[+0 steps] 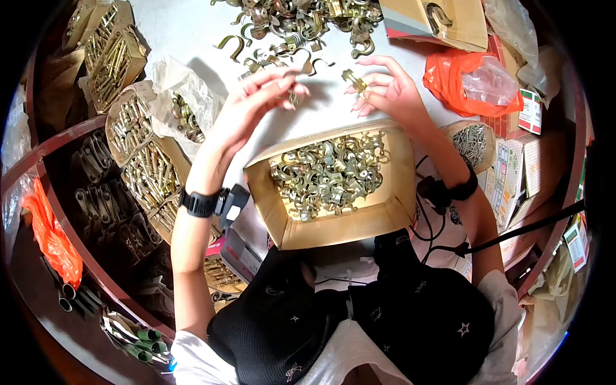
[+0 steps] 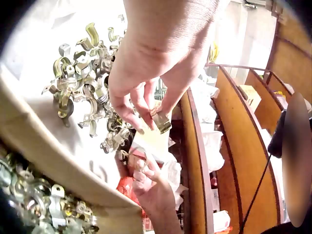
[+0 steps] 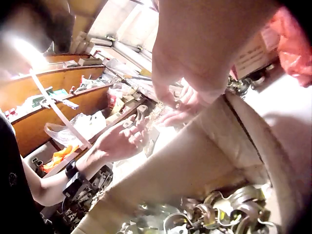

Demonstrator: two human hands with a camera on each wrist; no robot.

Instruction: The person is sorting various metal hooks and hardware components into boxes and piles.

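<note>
My left hand (image 1: 256, 102) is raised over the white table, behind the cardboard box. In the left wrist view its thumb and fingers pinch a small metal pipe clamp (image 2: 161, 122). Facing it, my right hand (image 1: 399, 93) holds a brassy pipe clamp (image 1: 354, 81) between thumb and fingers. Below both hands, the open cardboard box (image 1: 321, 235) rests near my lap with a heap of pipe clamps (image 1: 333, 172) inside. More loose clamps (image 1: 292, 22) lie piled on the table beyond the hands.
Cartons of long bolts (image 1: 151, 176) and a clear bag (image 1: 183, 80) of metal parts stand at the left. To the right are an orange bag (image 1: 449, 83), a box of screws (image 1: 470, 142) and a black cable (image 1: 526, 228). A dark red table rim (image 1: 70, 234) curves around.
</note>
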